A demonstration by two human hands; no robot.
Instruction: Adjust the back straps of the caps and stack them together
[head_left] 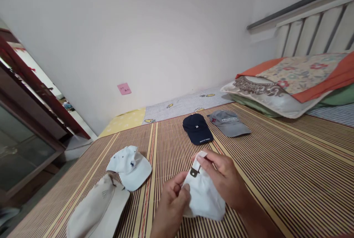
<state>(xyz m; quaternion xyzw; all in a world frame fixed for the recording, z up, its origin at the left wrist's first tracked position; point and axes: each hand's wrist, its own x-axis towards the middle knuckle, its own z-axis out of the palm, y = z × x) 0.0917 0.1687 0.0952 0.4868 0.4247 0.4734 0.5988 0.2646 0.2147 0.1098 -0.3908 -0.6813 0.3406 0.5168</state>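
Hands: left (171, 203), right (225, 179) | grip white cap (203, 195) | strap buckle (194, 172) pinched

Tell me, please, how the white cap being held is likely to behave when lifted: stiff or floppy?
Probably floppy: the white cap bunches and folds between the left hand and right hand. It looks light, thin cloth. Its strap with the metal buckle would likely dangle.

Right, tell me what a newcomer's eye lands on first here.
Both hands at bottom centre hold a white cap: the right hand pinches its strap by the buckle, the left hand grips the fabric. Four more caps lie on the striped mat: two pale ones left, a navy cap and grey cap beyond.
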